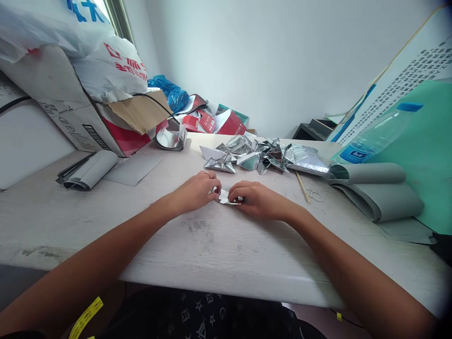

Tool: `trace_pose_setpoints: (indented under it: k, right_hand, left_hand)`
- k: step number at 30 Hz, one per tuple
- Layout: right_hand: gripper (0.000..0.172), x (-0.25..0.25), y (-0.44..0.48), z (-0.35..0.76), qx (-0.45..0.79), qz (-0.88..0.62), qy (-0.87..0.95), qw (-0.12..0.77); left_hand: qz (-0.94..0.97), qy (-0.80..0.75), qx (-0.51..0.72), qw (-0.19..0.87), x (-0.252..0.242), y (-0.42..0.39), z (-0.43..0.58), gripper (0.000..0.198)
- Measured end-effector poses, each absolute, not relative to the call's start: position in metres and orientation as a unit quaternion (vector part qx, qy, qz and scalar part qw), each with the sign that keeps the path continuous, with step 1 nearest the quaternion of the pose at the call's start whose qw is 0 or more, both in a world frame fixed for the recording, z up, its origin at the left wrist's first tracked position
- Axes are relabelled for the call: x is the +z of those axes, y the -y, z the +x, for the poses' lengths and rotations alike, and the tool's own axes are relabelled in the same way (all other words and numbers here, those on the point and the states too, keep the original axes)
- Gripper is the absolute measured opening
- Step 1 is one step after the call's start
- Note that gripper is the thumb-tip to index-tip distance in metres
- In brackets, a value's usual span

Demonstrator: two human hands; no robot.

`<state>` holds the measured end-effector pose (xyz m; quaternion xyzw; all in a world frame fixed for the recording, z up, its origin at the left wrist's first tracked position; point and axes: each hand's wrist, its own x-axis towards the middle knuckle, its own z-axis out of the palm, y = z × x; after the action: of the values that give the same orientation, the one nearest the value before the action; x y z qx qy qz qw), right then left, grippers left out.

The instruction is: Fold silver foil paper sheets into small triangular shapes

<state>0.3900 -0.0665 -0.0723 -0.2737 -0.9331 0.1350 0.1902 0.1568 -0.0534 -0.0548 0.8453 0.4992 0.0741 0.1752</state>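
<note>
A small folded piece of silver foil paper (224, 197) lies on the whitish table (212, 249) between my two hands. My left hand (196, 191), with a ring on one finger, pinches the piece's left edge with closed fingers. My right hand (257, 199) presses down on its right side, fingers curled over it. A heap of several folded silver pieces (254, 154) lies just beyond the hands.
Curled grey sheets (381, 193) and a plastic bottle (377, 134) lie at the right on a green board. A thin stick (302, 187) and rubber bands (315, 194) rest near the heap. Cardboard box (77, 110), bags, tape roll (172, 136) and red cartons crowd the left and back.
</note>
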Motion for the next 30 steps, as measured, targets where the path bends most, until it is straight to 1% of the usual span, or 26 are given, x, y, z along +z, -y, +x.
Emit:
trace_pose_setpoints:
  k: [3, 9, 13, 18, 25, 30]
  right_hand:
    - [0.02, -0.07, 0.065, 0.392, 0.177, -0.274, 0.926, 0.19]
    - [0.014, -0.07, 0.063, 0.394, 0.213, -0.275, 0.92, 0.179]
    - [0.016, -0.073, 0.063, 0.39, 0.22, -0.287, 0.912, 0.194]
    - [0.016, -0.077, 0.062, 0.383, 0.228, -0.323, 0.894, 0.214]
    - [0.011, -0.081, 0.061, 0.382, 0.222, -0.394, 0.865, 0.218]
    - [0.019, -0.081, 0.061, 0.38, 0.249, -0.443, 0.83, 0.231]
  left_hand:
    - [0.853, -0.488, 0.074, 0.168, -0.055, 0.053, 0.157, 0.038]
    - [0.844, -0.505, 0.051, 0.173, -0.053, 0.055, 0.157, 0.035]
    - [0.84, -0.513, 0.044, 0.171, -0.053, 0.056, 0.158, 0.034]
    - [0.838, -0.518, 0.037, 0.171, -0.05, 0.059, 0.16, 0.036]
    - [0.843, -0.516, 0.032, 0.148, -0.05, 0.061, 0.161, 0.036]
    - [0.838, -0.527, 0.029, 0.136, -0.051, 0.06, 0.162, 0.038]
